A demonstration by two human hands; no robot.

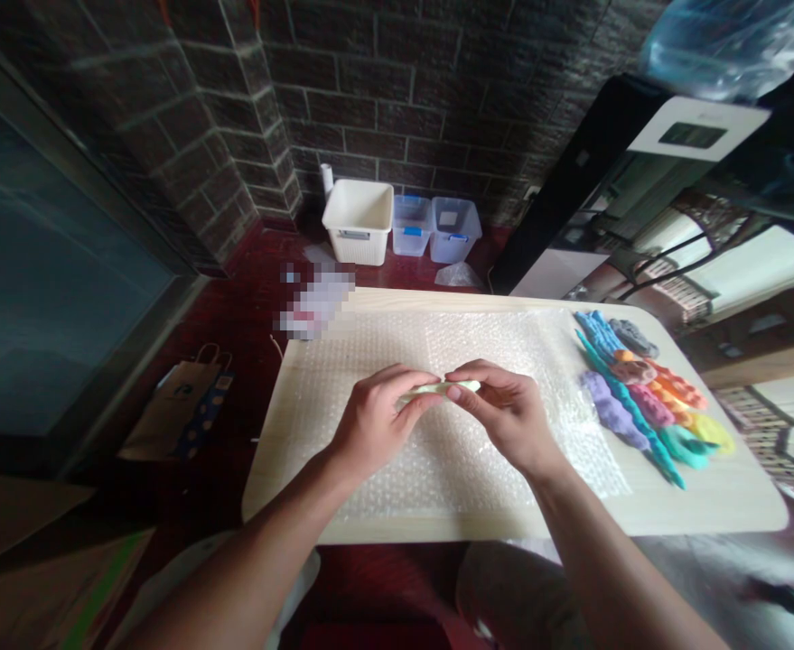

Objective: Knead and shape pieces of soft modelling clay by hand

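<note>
My left hand (376, 417) and my right hand (505, 408) meet over the middle of a small pale wooden table (708, 506). Between their pinched fingers they hold a short pale green strip of soft clay (441, 388), one end in each hand. Both hands hover just above a sheet of bubble wrap (451, 343) that covers most of the tabletop. To the right of my right hand lies a pile of coloured clay pieces (640, 397): blue, grey, purple, pink, orange, teal and yellow.
Beyond the table, against a dark brick wall, stand a white plastic basket (359, 221) and two clear storage boxes (437, 227). A paper bag (180, 411) sits on the red floor at the left. A black and white appliance (613, 181) stands at the right.
</note>
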